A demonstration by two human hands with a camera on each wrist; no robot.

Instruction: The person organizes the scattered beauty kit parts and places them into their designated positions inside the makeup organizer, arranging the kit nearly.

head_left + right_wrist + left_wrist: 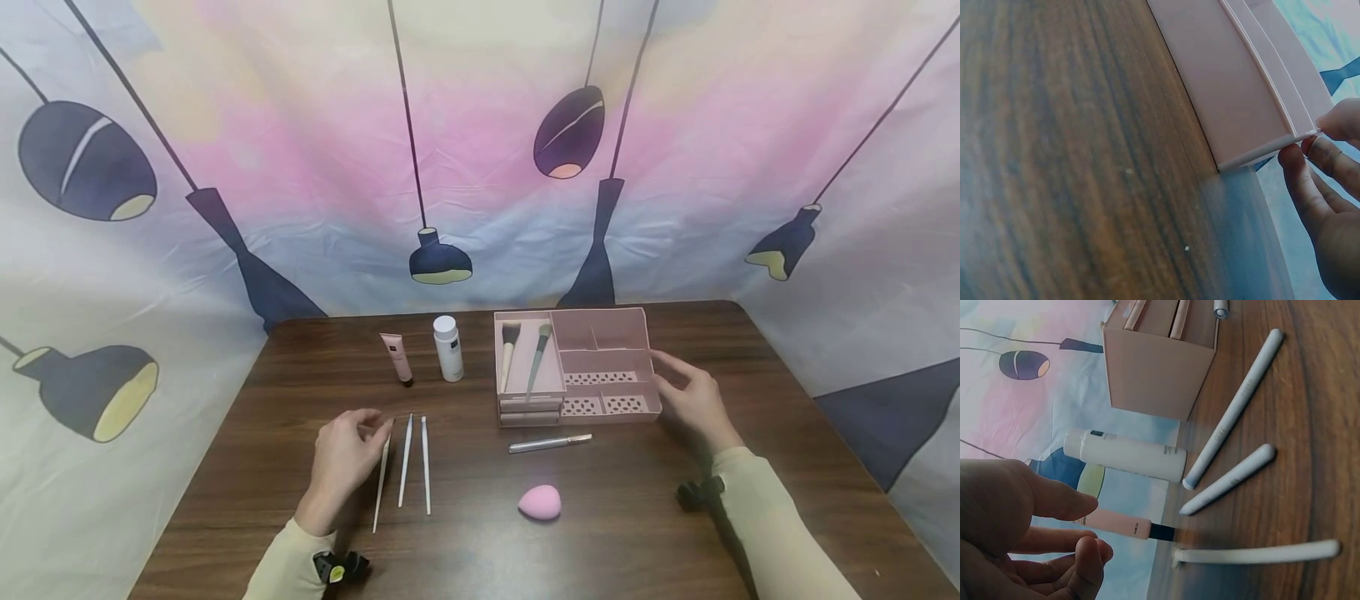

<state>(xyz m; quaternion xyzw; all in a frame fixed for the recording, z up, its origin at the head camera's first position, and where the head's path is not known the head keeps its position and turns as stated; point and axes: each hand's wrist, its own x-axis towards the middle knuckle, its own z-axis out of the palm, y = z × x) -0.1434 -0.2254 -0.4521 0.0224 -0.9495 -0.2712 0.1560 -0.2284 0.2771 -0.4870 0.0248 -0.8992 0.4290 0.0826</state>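
Note:
My left hand (347, 454) hovers over the top end of the leftmost slim makeup brush (381, 487), fingers loosely bent. The left wrist view shows a gap between these fingertips and that cream-handled brush (1260, 553). Beside it lie two more slim brushes, one in the middle (406, 462) and one on the right (426, 467), with pale handles. At the right side of a pink makeup organizer (528, 408), my right hand (693, 400) pinches its edge, as the organizer's corner (1260, 150) shows in the right wrist view. Two larger makeup brushes lie in its left compartment.
Behind the slim brushes are a pink tube (397, 357) and a white bottle (448, 350). A silver pen-like tool (550, 443) lies in front of the organizer, and a pink makeup sponge (541, 502) sits nearer. A patterned cloth (337, 167) hangs behind the wooden table (465, 550).

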